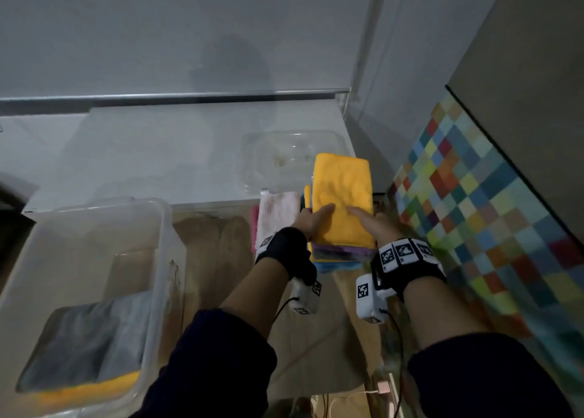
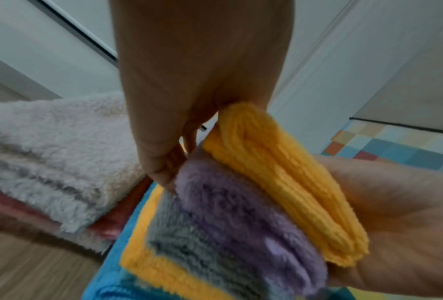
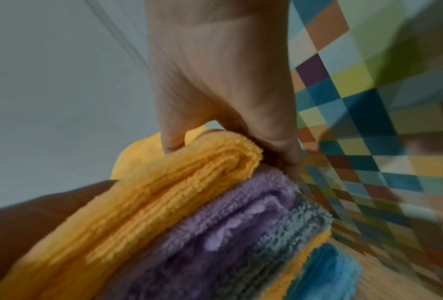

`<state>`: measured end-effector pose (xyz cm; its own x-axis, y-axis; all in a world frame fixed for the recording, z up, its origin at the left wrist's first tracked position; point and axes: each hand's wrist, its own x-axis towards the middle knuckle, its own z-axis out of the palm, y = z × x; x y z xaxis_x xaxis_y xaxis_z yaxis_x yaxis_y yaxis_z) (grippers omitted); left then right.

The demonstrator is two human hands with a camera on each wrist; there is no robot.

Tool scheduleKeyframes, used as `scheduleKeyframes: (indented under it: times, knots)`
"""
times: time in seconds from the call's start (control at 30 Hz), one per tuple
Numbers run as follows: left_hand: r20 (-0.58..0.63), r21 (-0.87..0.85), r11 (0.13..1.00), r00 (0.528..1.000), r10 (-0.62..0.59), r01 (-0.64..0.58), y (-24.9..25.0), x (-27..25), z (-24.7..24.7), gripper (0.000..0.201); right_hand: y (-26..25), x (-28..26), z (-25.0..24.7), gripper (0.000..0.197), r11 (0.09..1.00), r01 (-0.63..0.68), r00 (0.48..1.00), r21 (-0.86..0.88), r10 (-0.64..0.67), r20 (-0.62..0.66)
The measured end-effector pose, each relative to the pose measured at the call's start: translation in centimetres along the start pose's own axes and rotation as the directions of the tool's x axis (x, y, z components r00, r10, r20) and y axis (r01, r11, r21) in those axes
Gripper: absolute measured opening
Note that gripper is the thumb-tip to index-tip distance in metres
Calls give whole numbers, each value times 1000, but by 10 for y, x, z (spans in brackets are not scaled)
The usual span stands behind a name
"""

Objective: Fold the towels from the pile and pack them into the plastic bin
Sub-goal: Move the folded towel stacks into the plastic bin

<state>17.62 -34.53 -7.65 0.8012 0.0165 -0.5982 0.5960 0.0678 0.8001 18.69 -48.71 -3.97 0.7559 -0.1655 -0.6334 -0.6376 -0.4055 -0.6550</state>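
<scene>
Both hands hold the folded yellow towel [image 1: 343, 196] at its near end: the left hand [image 1: 313, 220] with thumb on top and fingers curled under the left edge, the right hand [image 1: 376, 223] the same on the right edge, each grip clamped on it. That towel tops a stack [image 1: 339, 255] of purple, grey, yellow and blue towels. Just left of the stack lies a white towel [image 1: 278, 214] over a pink one. Well left of the stack stands the bin [image 1: 158, 247], with grey and yellow towels inside. Beyond the stack, a clear lid [image 1: 284, 158] rests on the table [image 1: 151, 152].
</scene>
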Motion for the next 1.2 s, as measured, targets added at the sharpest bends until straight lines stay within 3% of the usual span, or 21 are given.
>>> scheduleKeyframes:
  times: [0.27,0.4,0.47,0.53,0.63,0.67,0.73,0.83,0.93,1.03,1.07,1.13,1.2]
  knots:
    - [-39,-33,999,999,30,-31,-2,9,3,67,-9,9,-1,78,990,-12,995,142,-2,100]
    - [-127,-48,985,980,157,-164,6,5,-17,73,-20,4,2,67,985,63,994,163,-77,83]
    - [-250,-43,954,928,276,-296,25,-9,-42,79,-34,-8,3,53,975,160,978,155,-178,112]
    - [-340,-62,893,850,402,-447,47,-32,-72,91,-52,-25,6,53,958,266,940,110,-283,190]
    - [-351,46,853,791,501,-520,74,-81,-126,92,-80,-55,22,55,904,427,828,16,-398,394]
    - [-317,89,860,804,503,-503,78,-98,-146,94,-88,-66,29,62,888,460,773,14,-408,486]
    - [-173,67,890,873,456,-451,77,-136,-184,101,-102,-83,50,75,859,511,670,-9,-392,630]
    - [-10,-56,934,936,352,-352,57,-189,-228,74,-114,-110,92,66,818,573,535,-54,-324,780]
    - [-134,-131,955,960,247,-264,34,-237,-263,72,-114,-140,147,76,795,604,421,-62,-253,871]
    - [-215,-85,996,976,20,-39,12,-274,-301,54,-106,-170,207,61,792,606,304,-70,-150,941]
    - [-230,-79,996,971,-66,49,3,-282,-318,58,-103,-181,225,54,784,615,269,-86,-106,957]
    - [-241,-40,979,949,-203,200,-16,-294,-348,83,-97,-195,259,41,747,648,251,-150,-23,968]
    - [-273,31,948,915,-297,317,-35,-301,-365,84,-89,-203,290,41,680,692,266,-243,72,961]
